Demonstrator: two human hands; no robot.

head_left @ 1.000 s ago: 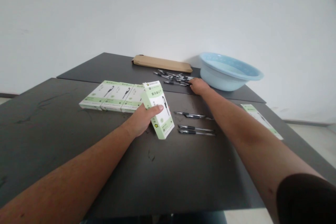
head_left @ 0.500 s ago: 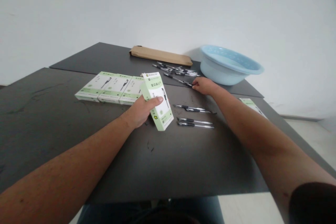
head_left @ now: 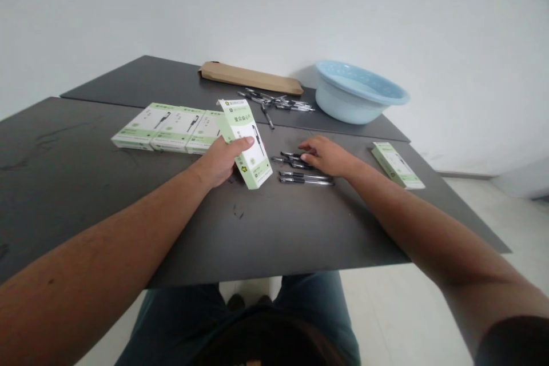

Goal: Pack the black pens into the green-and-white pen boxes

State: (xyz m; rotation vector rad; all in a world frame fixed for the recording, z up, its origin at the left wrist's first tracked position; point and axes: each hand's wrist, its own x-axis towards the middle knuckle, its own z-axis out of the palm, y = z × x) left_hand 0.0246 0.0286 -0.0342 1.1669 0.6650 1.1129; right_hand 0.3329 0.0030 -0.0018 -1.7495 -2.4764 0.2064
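My left hand (head_left: 218, 160) is closed around a green-and-white pen box (head_left: 251, 151), thumb across its printed front. The box leans to the left, and a flap stands out at its top. Over a small group of black-and-clear pens, my right hand (head_left: 323, 155) has its fingers curled on a pen (head_left: 291, 155), whose far part is hidden under the hand. Just nearer to me, two more pens (head_left: 306, 177) lie side by side. A row of three similar boxes (head_left: 174, 126) lies flat to the left, partly behind the held box.
A loose heap of pens (head_left: 278, 102) lies farther back, near a flat brown cardboard piece (head_left: 251, 78). The light blue basin (head_left: 355, 100) stands at the back right. Another pen box (head_left: 398, 166) lies near the right edge of the dark table (head_left: 274, 229).
My right hand has come back from near the heap with a pen, to the group of pens in front. The left hand still holds the box. The view has shifted slightly.
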